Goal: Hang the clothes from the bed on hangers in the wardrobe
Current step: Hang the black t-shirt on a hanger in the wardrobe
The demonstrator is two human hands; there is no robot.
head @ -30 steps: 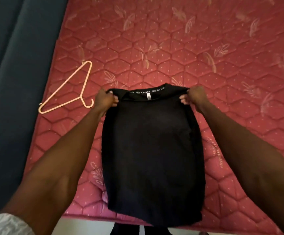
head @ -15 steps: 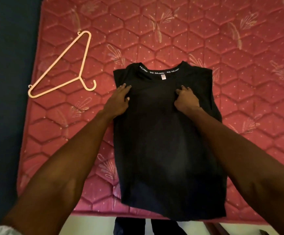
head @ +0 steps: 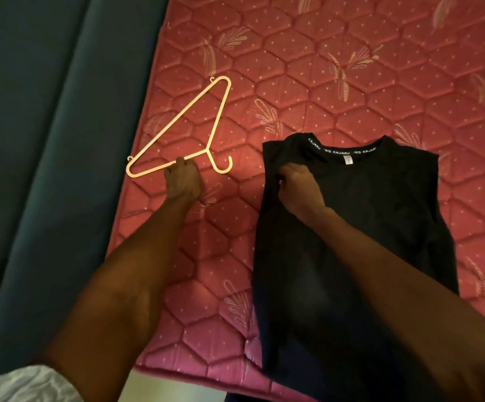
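Along the left runs a dark blue padded bed surround (head: 47, 169), and beside it the red quilted mattress (head: 307, 68) with its hexagon stitching. On the mattress lies a pale peach plastic clothes hanger (head: 190, 129), flat, its hook pointing toward the shirt. The left hand (head: 183, 181) reaches it from below, fingertips on the lower bar near the neck; the grip looks to be just closing round that bar, though I cannot tell if it has hold yet. Well to the right, the black sleeveless shirt with the lettered collar band (head: 380, 227) is spread flat, collar away from the person, hem at the bed's near edge. The right hand (head: 299, 187) pinches a fold of cloth just below the collar. To my eye this is the fetching of the hanger; next it must be lifted across and fed into the neck opening that the right hand can raise.
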